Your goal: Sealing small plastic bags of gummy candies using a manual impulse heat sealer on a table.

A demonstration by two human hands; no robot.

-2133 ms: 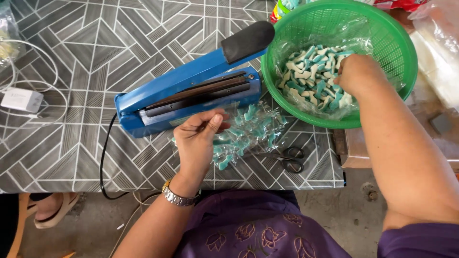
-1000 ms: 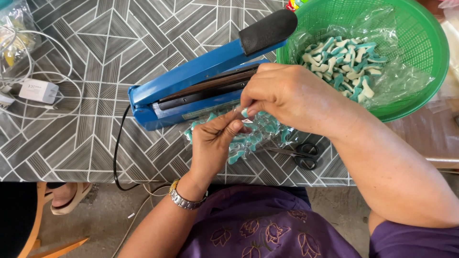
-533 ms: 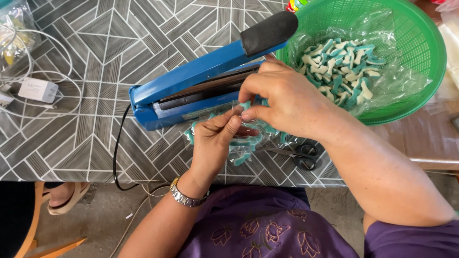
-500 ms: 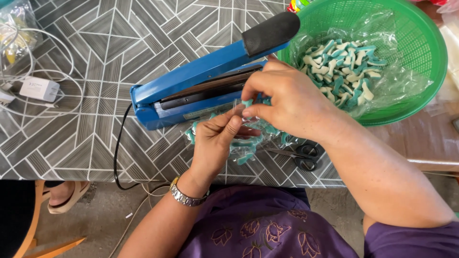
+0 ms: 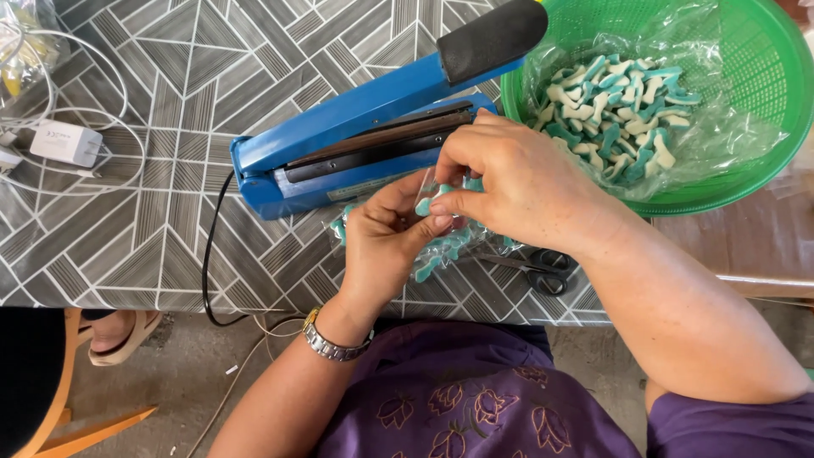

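Even, soft daylight; a sharp frame with a few glints.

Light falls broadly from above, so the grey geometric-patterned desk (image 5: 153, 246) reads bright and evenly lit, with only faint, soft-edged shadows beneath the left hand (image 5: 383, 246) and right hand (image 5: 517, 191). Just beyond the hands, the glossy blue metal heat sealer (image 5: 339, 144) carries pale highlights along its arm. Right of the right hand, crinkled clear plastic inside the round green plastic basket (image 5: 763, 51) throws small white glints. Focus holds across the frame; the desk's lines bend slightly toward the edges.
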